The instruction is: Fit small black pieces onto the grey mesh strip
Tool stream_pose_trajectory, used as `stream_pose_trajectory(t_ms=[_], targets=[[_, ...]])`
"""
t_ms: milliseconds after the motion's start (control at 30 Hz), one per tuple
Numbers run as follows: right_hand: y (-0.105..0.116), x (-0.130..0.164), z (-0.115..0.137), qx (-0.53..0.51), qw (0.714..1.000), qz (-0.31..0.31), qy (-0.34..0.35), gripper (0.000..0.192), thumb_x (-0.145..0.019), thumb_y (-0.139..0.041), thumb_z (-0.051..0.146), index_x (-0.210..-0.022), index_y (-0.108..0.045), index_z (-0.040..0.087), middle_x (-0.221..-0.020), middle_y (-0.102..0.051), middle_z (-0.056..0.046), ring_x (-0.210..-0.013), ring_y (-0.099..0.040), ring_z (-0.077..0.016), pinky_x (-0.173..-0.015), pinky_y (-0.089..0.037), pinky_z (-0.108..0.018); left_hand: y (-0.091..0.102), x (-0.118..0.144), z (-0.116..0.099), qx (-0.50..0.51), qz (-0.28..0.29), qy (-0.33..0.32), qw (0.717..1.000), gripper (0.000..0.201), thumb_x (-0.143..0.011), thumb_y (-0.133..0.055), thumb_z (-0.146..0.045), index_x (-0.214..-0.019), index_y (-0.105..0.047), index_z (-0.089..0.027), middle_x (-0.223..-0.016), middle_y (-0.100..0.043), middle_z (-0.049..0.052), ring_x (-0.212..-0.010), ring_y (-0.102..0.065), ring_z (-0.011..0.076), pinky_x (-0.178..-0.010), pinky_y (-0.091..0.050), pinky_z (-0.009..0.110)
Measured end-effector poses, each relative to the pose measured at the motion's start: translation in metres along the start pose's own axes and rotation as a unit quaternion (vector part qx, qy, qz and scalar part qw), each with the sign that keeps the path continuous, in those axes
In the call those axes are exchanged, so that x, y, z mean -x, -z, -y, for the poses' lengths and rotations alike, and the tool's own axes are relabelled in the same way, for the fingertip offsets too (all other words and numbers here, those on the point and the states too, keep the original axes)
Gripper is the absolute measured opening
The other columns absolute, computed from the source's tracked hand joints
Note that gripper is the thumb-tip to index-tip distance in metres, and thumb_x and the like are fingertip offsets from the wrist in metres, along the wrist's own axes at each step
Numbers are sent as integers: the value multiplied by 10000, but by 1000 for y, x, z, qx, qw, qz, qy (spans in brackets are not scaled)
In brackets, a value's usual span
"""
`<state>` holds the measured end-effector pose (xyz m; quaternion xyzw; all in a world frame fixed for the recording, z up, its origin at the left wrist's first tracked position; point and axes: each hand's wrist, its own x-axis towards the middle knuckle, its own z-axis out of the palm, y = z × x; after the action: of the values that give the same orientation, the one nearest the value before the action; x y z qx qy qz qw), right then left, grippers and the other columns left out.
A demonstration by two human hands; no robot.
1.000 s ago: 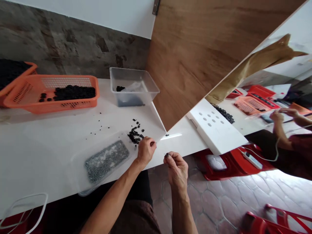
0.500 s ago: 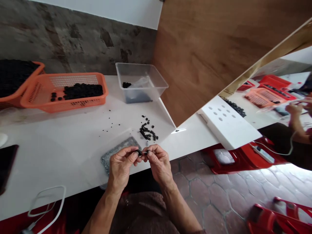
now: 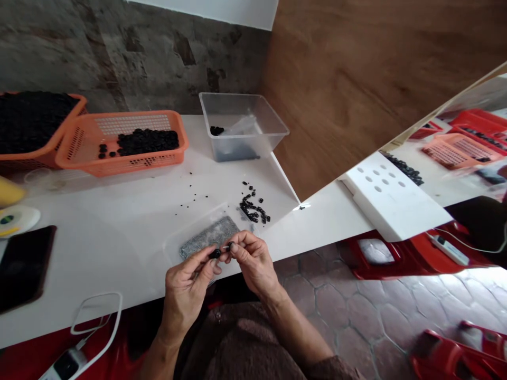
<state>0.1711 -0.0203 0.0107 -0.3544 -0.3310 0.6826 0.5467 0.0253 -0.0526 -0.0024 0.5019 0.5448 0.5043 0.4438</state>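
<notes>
My left hand (image 3: 190,274) pinches a small round black part (image 3: 214,254) between thumb and fingertips. Close beside it, my right hand (image 3: 253,261) grips another small black piece (image 3: 230,246) with a thin metal pin sticking out toward the left. The two pieces are almost level; whether they touch I cannot tell. Behind the hands is a clear tray (image 3: 171,244) holding many small grey metal pins (image 3: 209,235). Beyond my right hand lies a loose pile of small black pieces (image 3: 251,207) on the white table (image 3: 134,232).
Orange baskets (image 3: 119,168) with black parts stand at the back left, beside a clear plastic bin (image 3: 245,142). A brown wooden panel (image 3: 356,89) rises at the right. At the left lie a phone (image 3: 26,269) and a white cable (image 3: 114,322). Red stools (image 3: 380,258) stand below.
The view has shifted left, so the table things appear farther right. My left hand has drawn slightly away from the right and turned its round black part. Both hands keep their pieces.
</notes>
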Motion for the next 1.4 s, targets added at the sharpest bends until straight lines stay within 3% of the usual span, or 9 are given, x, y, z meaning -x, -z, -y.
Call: stream_pose_trajectory(t_ms=[300,567,633,733,833,933,1067,1200,1400], targets=[[0,-3,-3,-4,1000,15,-9,159,-788,-733,282,-783,-666,137,-672,-695,-32,-593,-619,-99,-593,-464,-201,3,-2,8,-60,9,-85,995,287,-846,-633,-163,-1124,-690,-201,-680,-723,-34,-553,-663,95,-598,-578,185],[-1,-5,-8,-11,1000,23,-19,171,-793,-729,294,-790,-662,136,-707,-683,-29,-628,-629,-98,-616,-481,-200,4,-2,16,-122,-31,-187,974,400,-816,-655,-74,-1167,-671,-266,-888,-728,-9,-703,-675,114,-712,-544,220],[-1,-4,-10,-10,999,35,-9,150,-810,-712,281,-806,-658,142,-727,-677,-24,-643,-629,-92,-635,-490,-198,5,1,15,-108,-31,-158,981,398,-809,-657,-69,-1144,-684,-282,-860,-735,-23,-680,-675,106,-703,-547,211],[0,-1,-10,3,998,59,3,130,-820,-699,276,-825,-649,156,-846,-679,-29,-662,-637,-86,-666,-517,-213,7,3,13,9,-11,-24,1000,336,-806,-676,-121,-1094,-706,-292,-704,-719,-50,-552,-644,86,-580,-542,184],[1,1,-9,12,996,83,7,126,-816,-700,273,-823,-650,157,-925,-674,-38,-672,-651,-87,-687,-536,-226,8,2,10,181,19,114,977,267,-783,-714,-201,-1040,-726,-276,-587,-682,-47,-457,-598,82,-452,-490,170],[0,0,-7,5,995,95,10,109,-830,-685,256,-836,-653,152,-856,-680,-33,-672,-658,-92,-679,-536,-219,7,-1,6,262,9,175,949,219,-710,-778,-246,-928,-762,-246,-610,-707,-9,-452,-604,90,-417,-471,166],[-1,-3,-7,13,997,77,5,137,-844,-670,277,-834,-645,143,-717,-668,-19,-628,-648,-104,-644,-527,-227,7,0,9,263,13,195,945,299,-655,-814,-205,-948,-768,-248,-707,-752,25,-545,-659,114,-491,-519,183],[-1,-2,-8,28,997,73,-8,182,-833,-681,310,-810,-637,135,-680,-662,-20,-626,-643,-113,-641,-512,-236,7,4,17,228,-6,161,960,197,-732,-760,-211,-928,-772,-229,-763,-764,36,-563,-651,110,-498,-508,189],[-1,-1,-8,55,996,61,-44,224,-802,-706,346,-792,-625,138,-652,-637,3,-574,-605,-84,-589,-487,-201,9,4,17,156,26,133,978,169,-797,-685,-292,-876,-749,-157,-588,-699,20,-521,-613,122,-489,-487,209]])
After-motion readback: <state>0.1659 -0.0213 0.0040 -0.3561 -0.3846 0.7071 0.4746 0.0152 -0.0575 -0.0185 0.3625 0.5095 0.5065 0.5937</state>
